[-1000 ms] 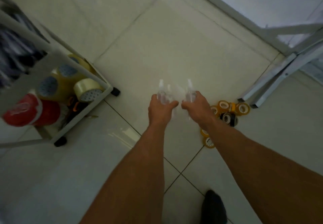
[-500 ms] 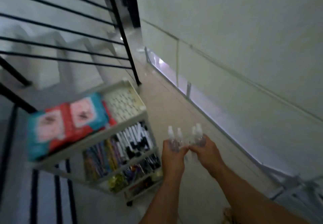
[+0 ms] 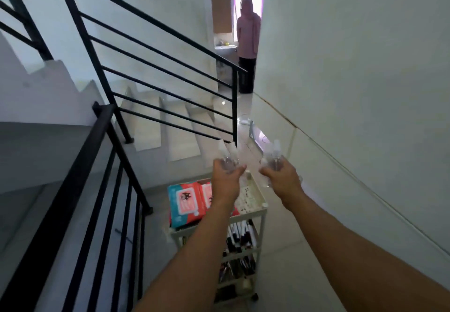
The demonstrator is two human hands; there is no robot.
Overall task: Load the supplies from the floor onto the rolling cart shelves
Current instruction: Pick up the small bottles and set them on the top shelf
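Observation:
My left hand [image 3: 226, 177] is closed around clear spray bottles [image 3: 227, 154] with white caps pointing up. In my right hand [image 3: 280, 174] I grip more clear spray bottles [image 3: 274, 153] the same way. Both hands hover above the far end of the white rolling cart [image 3: 261, 208]. Its top shelf holds red and teal wipe packs [image 3: 185, 201] on the left and a bare perforated patch on the right. Black and white markers [image 3: 239, 237] fill the shelf below, and darker items lie on the lower shelves.
A black stair railing [image 3: 104, 121] runs along the left, close to the cart, with steps [image 3: 170, 121] behind it. A white wall [image 3: 353, 92] closes the right side. A person [image 3: 247, 46] stands at the far end of the corridor near a sink.
The view swung up from the floor to the cart and corridor. Both hands carried the bottles from the floor over the cart's top shelf and moved slightly apart.

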